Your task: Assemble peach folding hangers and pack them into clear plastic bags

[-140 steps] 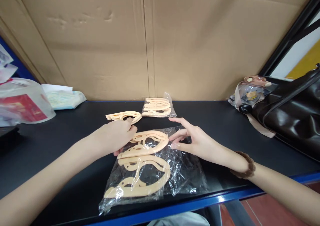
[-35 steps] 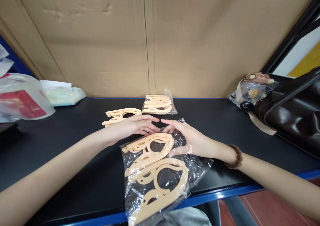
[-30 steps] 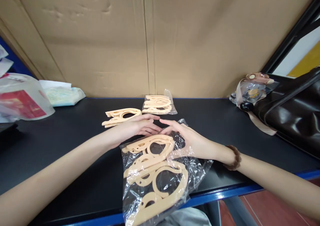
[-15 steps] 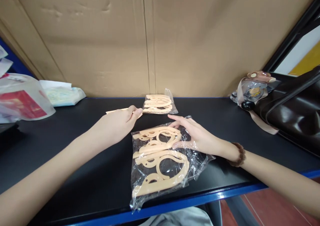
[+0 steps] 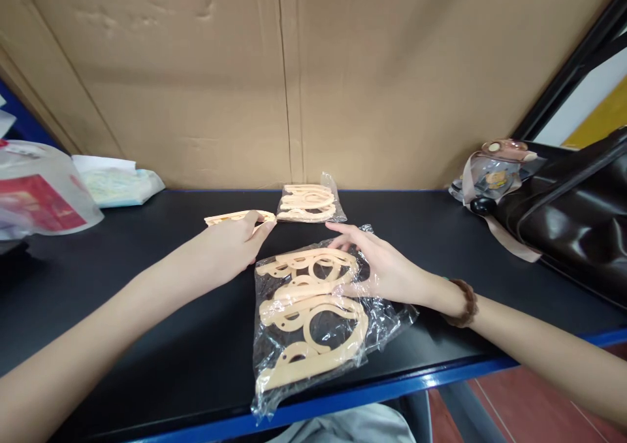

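Observation:
My left hand (image 5: 234, 242) is closed on a beige folding hanger (image 5: 223, 218), low over the left middle of the table; palm and fingers hide part of it. In front of me lies a clear plastic bag (image 5: 386, 325) with several beige folding hangers (image 5: 337, 358) inside. On the bag's right part rests my right hand (image 5: 375, 260), thumb and fingers apart around the upper hangers. The thumb touches the bagged hangers; whether it is under the film I cannot tell. Farther back is a smaller pack of folding hangers (image 5: 307, 202) in clear plastic, just beyond my left fingertips.
The black table (image 5: 161, 364) has a blue front edge. Cardboard (image 5: 196, 90) stands upright behind it. At left are a white plastic bag (image 5: 63, 191) and a soft packet (image 5: 122, 187). A clear bottle with a strap (image 5: 494, 172) and a dark shiny bag (image 5: 563, 214) stand at right.
My left hand has tilted and shifted slightly left, lowering a little, so more of its hanger shows. My right hand stays on the bag, its thumb slightly nearer the hangers.

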